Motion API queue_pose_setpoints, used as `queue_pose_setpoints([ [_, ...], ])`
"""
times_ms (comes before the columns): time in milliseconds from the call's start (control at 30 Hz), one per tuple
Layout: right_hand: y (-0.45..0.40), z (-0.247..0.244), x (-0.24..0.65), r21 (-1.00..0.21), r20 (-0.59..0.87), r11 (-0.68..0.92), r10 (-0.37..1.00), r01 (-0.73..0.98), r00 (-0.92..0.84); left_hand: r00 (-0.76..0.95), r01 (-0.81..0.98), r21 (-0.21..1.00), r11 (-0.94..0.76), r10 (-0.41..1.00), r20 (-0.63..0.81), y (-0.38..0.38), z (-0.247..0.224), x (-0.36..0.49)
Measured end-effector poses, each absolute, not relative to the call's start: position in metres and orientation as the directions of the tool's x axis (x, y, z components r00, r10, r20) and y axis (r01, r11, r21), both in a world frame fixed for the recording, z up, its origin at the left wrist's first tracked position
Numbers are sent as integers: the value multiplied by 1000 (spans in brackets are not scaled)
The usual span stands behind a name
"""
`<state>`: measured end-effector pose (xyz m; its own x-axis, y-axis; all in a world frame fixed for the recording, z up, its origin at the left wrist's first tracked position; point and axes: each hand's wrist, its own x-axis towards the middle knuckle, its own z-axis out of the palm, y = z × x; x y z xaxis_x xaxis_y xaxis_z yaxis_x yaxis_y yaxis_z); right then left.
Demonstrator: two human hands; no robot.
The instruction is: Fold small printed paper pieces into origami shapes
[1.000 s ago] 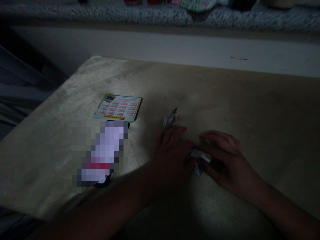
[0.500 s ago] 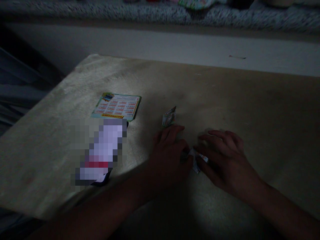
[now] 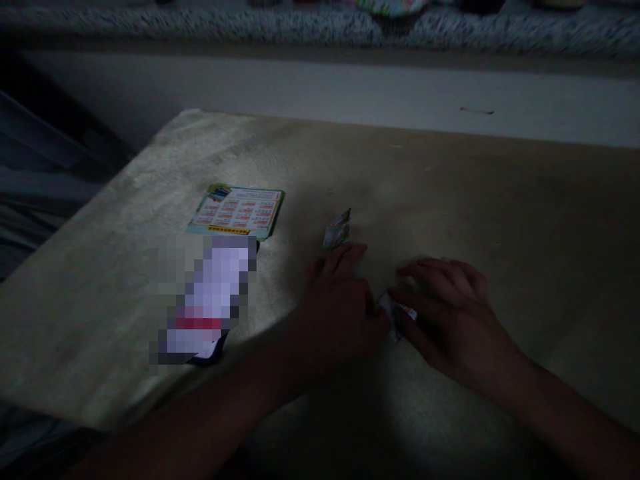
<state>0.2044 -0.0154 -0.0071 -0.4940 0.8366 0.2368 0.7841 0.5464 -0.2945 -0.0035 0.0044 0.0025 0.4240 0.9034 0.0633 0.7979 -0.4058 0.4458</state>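
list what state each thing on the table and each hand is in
phone: flat, screen lit
calendar card: flat, printed side up
far paper piece: folded
near paper piece: folded, partly hidden
left hand: at near piece, grip unclear
right hand: same

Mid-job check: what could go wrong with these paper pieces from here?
The small paper piece between the left hand and right hand might crease or tear if both pull unevenly. The left hand's fingers are right by the folded piece beyond them, so a small shift might knock it. Dim light and the hands hide much of the small paper piece, so a slip could go unseen.
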Motion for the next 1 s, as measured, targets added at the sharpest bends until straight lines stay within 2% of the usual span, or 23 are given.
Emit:
queue_pose_setpoints([
  [300, -15, -7, 206, -296, 233, 538, 842, 789, -487, 450, 789, 448, -421, 892, 45, 3, 6, -8],
  [567, -16, -16, 204, -395, 333, 558, 827, 730, -453, 484, 735, 508, -448, 872, 69, -1, 3, -12],
  [700, -14, -19, 203, -436, 347, 567, 823, 699, -451, 519, 693, 515, -504, 845, 128, -4, -3, -12],
  [833, -15, -15, 200, -546, 340, 494, 869, 676, -359, 539, 643, 550, -533, 825, 169, -7, -5, -13],
  [1000, -18, -8, 197, -798, 272, 330, 944, 505, -187, 513, 624, 639, -449, 853, 98, -8, 3, -14],
])
